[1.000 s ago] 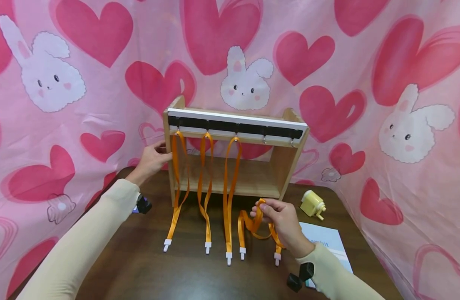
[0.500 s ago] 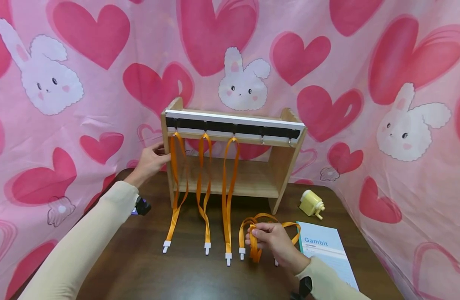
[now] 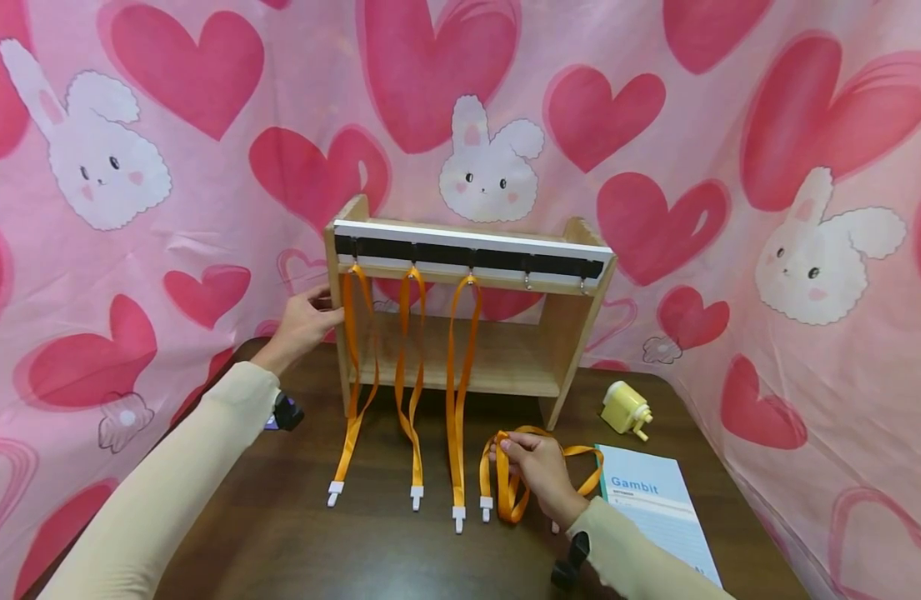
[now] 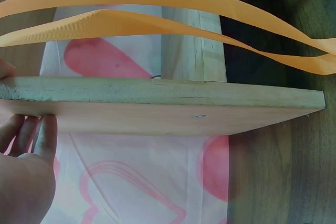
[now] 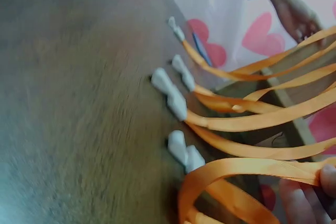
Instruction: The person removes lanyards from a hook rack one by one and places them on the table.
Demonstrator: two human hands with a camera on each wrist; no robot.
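Observation:
A small wooden shelf stands on the table, with a row of metal hooks along its black-and-white front rail. Three orange lanyards hang from the left hooks, among them the middle lanyard; their white clips reach past the table's near side of the shelf. My left hand grips the shelf's left side panel, fingers on its outer face. Right of the hanging ones, my right hand pinches an orange lanyard between thumb and fingers. Its loop droops below the hand, beside a white clip.
Another orange strap loops over the table behind the right hand. A blue-and-white notebook marked Gambit lies at the right. Behind it sits a yellow crank-handled device. The two right hooks carry nothing. A pink heart-patterned curtain surrounds the table.
My right hand has moved down and slightly left with the pinched lanyard, then up a little. More of the notebook shows. The left hand keeps its place on the shelf.

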